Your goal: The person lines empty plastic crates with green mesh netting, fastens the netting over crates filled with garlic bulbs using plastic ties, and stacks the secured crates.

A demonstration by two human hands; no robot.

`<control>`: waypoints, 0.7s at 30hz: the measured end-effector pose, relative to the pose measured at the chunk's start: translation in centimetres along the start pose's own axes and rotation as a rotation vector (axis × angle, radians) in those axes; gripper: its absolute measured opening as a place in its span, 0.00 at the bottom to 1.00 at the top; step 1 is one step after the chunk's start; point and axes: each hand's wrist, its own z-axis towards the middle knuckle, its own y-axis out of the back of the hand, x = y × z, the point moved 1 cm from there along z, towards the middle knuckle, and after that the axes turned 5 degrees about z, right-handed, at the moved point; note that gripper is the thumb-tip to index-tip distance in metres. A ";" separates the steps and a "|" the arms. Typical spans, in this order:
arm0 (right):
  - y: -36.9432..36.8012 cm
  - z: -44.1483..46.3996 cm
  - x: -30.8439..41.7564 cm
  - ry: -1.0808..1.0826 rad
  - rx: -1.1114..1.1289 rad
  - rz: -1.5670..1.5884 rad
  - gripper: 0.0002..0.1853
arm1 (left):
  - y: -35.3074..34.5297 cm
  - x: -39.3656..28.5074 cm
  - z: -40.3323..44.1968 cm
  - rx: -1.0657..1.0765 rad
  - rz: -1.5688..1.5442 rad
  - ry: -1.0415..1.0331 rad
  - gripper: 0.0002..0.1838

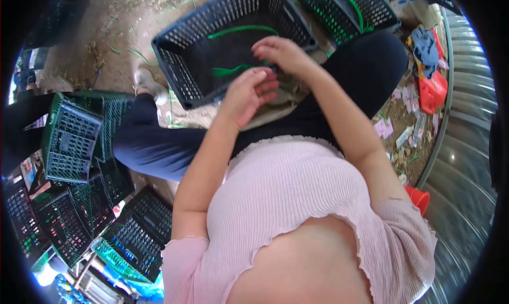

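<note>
On rough dirt (119, 36) before us sits a rectangular black plastic crate (183, 76) with slotted walls. Over its near rim, our left hand (248, 93) and right hand (282, 54) have fingers loosely curled, empty. Inside lie slim, bowed green strips (241, 29).

Brown dirt ground (114, 41) is stretching across the upper left. A corrugated wall (469, 134) is running down the right side, gleaming; pink scraps (384, 127) are littering the dirt beside it. Bright light (46, 275) is glaring at lower left.
</note>
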 end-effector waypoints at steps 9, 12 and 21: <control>3.8 5.3 -4.5 -0.069 -0.040 -0.353 0.13 | 5.8 -3.7 -0.9 -0.356 -0.023 -0.232 0.10; 5.1 9.2 -8.2 -0.121 -0.001 -0.551 0.15 | 10.6 -5.8 -1.9 -0.504 -0.062 -0.350 0.11; -6.8 17.0 -12.9 -0.122 0.756 -0.875 0.19 | 15.7 -11.7 -2.0 -0.565 -0.111 -0.487 0.09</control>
